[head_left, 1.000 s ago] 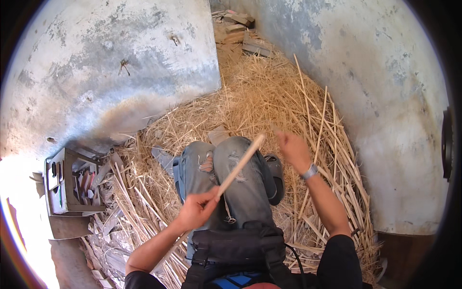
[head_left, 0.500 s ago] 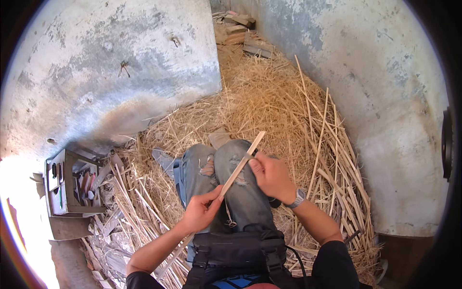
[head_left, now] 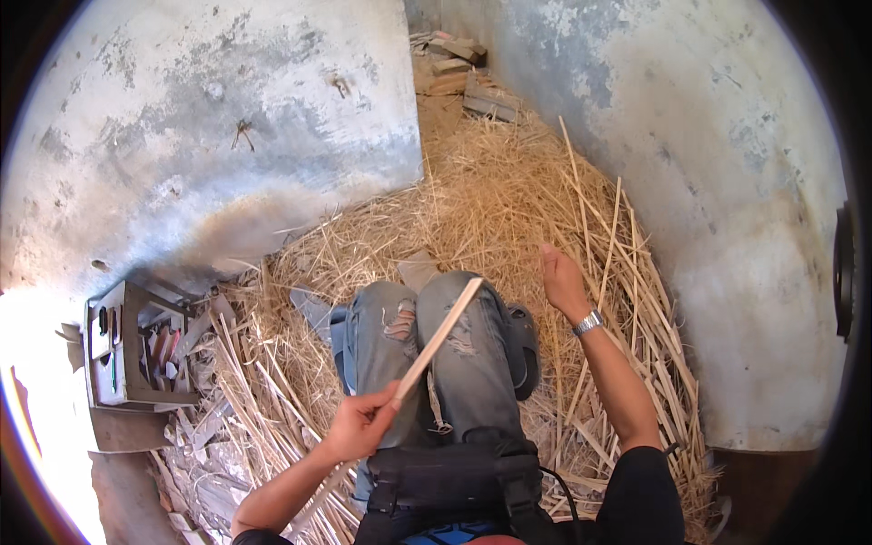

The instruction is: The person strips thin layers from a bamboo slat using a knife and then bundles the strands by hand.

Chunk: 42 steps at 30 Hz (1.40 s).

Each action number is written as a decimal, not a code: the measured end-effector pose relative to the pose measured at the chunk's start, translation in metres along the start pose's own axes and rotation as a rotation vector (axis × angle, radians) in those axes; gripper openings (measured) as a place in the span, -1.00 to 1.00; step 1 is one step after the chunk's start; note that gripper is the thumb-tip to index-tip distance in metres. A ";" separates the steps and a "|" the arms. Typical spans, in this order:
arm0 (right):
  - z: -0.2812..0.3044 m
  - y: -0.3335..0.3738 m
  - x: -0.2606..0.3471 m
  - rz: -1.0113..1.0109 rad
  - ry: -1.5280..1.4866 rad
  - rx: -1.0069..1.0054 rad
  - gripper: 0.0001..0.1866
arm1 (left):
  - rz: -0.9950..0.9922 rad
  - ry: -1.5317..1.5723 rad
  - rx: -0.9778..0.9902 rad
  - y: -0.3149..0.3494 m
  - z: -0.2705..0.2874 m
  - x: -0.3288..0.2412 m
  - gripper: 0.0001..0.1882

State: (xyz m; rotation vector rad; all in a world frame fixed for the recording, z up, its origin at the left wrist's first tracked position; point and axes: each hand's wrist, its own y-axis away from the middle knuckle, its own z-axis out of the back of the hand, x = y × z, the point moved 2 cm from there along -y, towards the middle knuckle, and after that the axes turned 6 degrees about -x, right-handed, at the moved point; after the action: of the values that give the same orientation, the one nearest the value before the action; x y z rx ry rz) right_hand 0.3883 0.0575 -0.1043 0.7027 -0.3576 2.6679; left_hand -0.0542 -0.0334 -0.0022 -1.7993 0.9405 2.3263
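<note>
A long, flat, pale bamboo strip [head_left: 438, 343] slants up from my left hand [head_left: 361, 425] across my jeans. My left thumb and fingers pinch it, and its lower part runs back beside my left forearm. Over the shavings to the right of my knees is my right hand [head_left: 565, 283], clear of the strip. Its fingers look curled and closed, with the thumb side up; whatever may be in them is hidden or too blurred to make out. A metal-banded watch [head_left: 589, 322] is on that wrist.
Curly shavings [head_left: 490, 195] cover the floor around my legs. Long strips [head_left: 649, 318] lie along the right wall, and more strips [head_left: 272, 391] lie at left. A small wooden stool-like box [head_left: 136, 350] with tools stands far left. Wood blocks [head_left: 490, 98] sit at the back.
My right hand has left the strip and moved up and to the right. The strip's far end has dropped slightly toward me; my left hand, still pinching it, has shifted a little down and left.
</note>
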 end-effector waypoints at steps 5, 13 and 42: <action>0.017 0.034 0.069 0.074 -0.589 -0.056 -0.66 | -0.216 -0.064 -0.035 -0.012 0.006 0.020 -0.62; 0.025 0.048 0.127 0.056 -0.794 0.145 -0.74 | -0.288 -0.163 -0.009 -0.030 0.007 0.011 -0.62; 0.025 0.033 0.082 -0.432 -1.326 -0.049 -0.72 | -0.417 -0.471 -0.152 -0.019 0.067 -0.005 -0.85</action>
State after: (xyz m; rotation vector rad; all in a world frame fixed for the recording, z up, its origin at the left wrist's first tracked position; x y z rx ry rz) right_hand 0.3191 0.0419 -0.0457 2.1415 -0.4836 1.4484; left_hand -0.1026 0.0161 0.0037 -1.2326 0.2974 2.4121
